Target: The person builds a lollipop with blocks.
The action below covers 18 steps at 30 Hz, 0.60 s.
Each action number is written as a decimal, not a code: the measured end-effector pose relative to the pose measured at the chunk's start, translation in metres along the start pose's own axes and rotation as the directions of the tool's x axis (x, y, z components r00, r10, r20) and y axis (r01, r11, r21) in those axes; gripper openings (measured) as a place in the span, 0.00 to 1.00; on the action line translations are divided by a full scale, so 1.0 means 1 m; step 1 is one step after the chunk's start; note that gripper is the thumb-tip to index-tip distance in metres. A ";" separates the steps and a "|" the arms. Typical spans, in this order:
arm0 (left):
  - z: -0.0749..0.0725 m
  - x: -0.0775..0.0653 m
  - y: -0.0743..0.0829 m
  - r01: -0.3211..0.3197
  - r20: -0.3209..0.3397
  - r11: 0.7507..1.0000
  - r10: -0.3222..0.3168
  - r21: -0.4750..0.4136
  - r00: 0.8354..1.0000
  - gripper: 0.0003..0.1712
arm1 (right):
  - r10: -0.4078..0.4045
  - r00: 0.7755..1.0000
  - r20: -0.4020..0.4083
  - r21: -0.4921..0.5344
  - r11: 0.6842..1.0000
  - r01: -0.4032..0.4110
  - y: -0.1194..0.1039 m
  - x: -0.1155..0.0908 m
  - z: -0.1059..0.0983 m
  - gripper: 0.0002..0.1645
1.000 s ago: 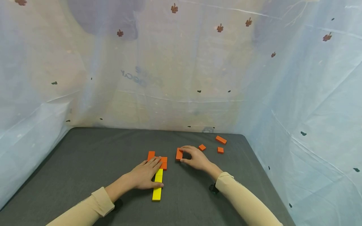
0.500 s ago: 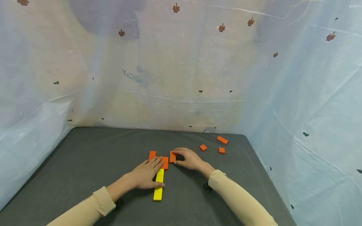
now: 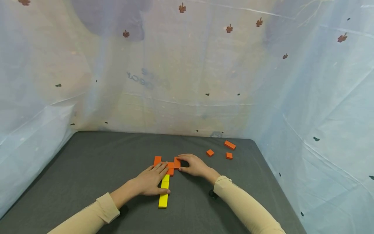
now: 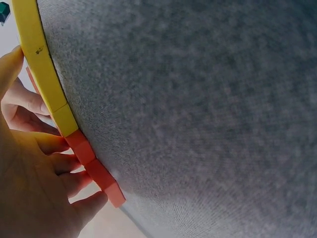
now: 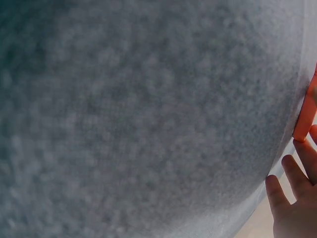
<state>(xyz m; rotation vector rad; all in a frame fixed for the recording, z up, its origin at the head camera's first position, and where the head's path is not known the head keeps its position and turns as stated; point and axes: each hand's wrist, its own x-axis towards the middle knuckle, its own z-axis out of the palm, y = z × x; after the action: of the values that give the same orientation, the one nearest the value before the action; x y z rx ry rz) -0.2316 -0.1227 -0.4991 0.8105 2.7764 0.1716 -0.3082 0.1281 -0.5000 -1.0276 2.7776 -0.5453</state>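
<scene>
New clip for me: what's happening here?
A person is fitting blocks together on a dark table. The left hand lies across a cluster of orange blocks, its thumb over a row of yellow blocks running toward the person. The right hand pinches another orange block at the cluster's right side, seemingly touching it. Three loose orange blocks lie farther off to the right.

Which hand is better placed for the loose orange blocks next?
Likely the right hand, after releasing its block: it is nearer the loose orange blocks, while the left hand touches yellow blocks.
</scene>
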 end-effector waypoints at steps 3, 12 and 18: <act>0.000 0.000 0.000 0.000 0.003 1.000 0.000 -0.001 1.000 0.61 | -0.010 1.000 -0.005 0.002 1.000 0.010 -0.001 -0.001 0.000 0.34; -0.003 -0.002 0.002 0.003 0.008 1.000 -0.003 -0.010 1.000 0.61 | -0.006 1.000 -0.010 0.008 1.000 0.006 -0.002 -0.001 0.001 0.33; -0.002 -0.001 0.002 0.007 0.012 1.000 -0.007 -0.010 1.000 0.61 | 0.007 1.000 -0.005 0.000 1.000 -0.007 -0.003 -0.001 0.001 0.33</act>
<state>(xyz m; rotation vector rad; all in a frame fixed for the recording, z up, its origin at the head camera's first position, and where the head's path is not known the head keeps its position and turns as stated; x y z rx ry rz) -0.2299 -0.1215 -0.4963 0.7963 2.7648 0.1788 -0.3052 0.1268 -0.4996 -1.0174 2.7843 -0.5483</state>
